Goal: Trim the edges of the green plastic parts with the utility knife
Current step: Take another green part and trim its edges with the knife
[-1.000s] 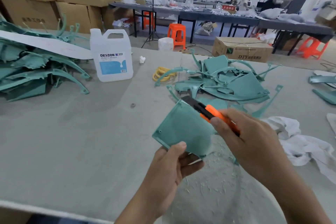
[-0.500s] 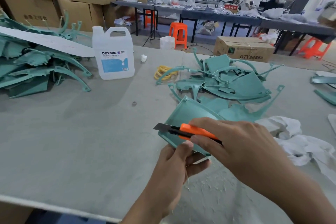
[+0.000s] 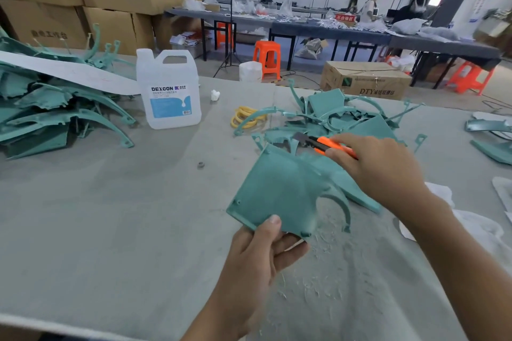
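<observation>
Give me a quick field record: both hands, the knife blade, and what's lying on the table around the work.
Left hand: pinches the near corner of a green part, thumb on top
Right hand: grips the orange utility knife
Blade: extended, by the part's far edge; contact unclear
Table: pale shavings under the part
Other: green parts piled ahead, more at far left; white jug upright between them

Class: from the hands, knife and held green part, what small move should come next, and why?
The left hand pinches the green part at its near corner; the right hand holds the utility knife, blade just beyond the far edge. So probably: lower the blade onto that edge and draw it along.
</observation>
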